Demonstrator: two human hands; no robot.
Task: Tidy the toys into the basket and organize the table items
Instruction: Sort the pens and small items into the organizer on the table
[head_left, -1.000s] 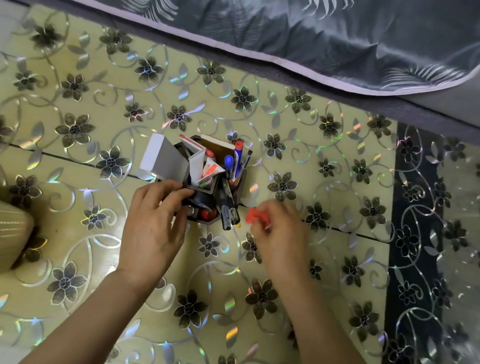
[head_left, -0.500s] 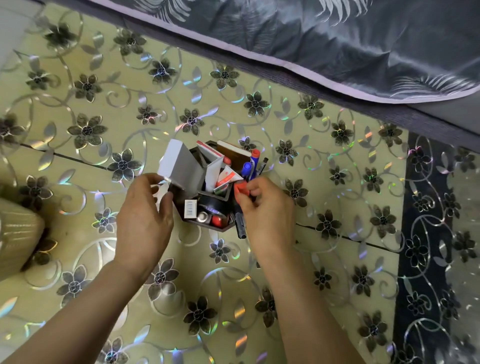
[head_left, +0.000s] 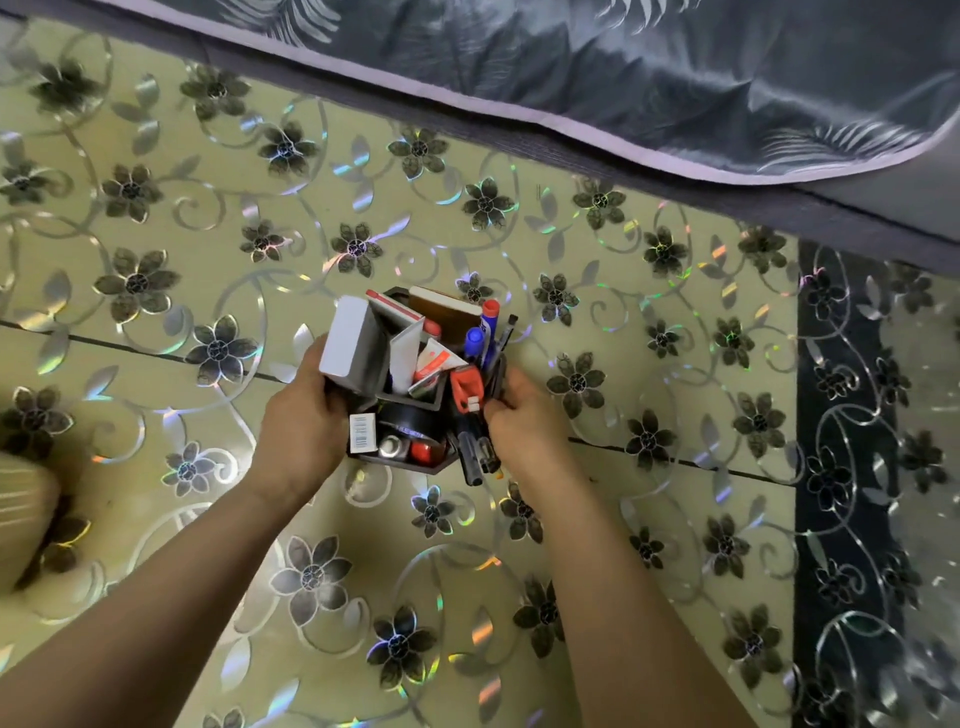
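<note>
Left hand (head_left: 301, 426) and right hand (head_left: 524, 415) are gripping the organizer (head_left: 415, 384), closing off its flanks. Tabletop (head_left: 685, 364) is lying open elsewhere; bedding (head_left: 623, 78) is bordering the far edge, a beige thing (head_left: 21, 519), perhaps a basket, crowding left.

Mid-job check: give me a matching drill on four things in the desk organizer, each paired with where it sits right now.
Things:
1. white box
2. small red item
3. barcode label
4. blue marker cap

Places:
A. near-left wall of the organizer
B. far-right compartment
C. far-left corner, standing above the left hand
D. right side, next to the right hand

Pairs: 1-C, 2-D, 3-A, 4-B
</note>
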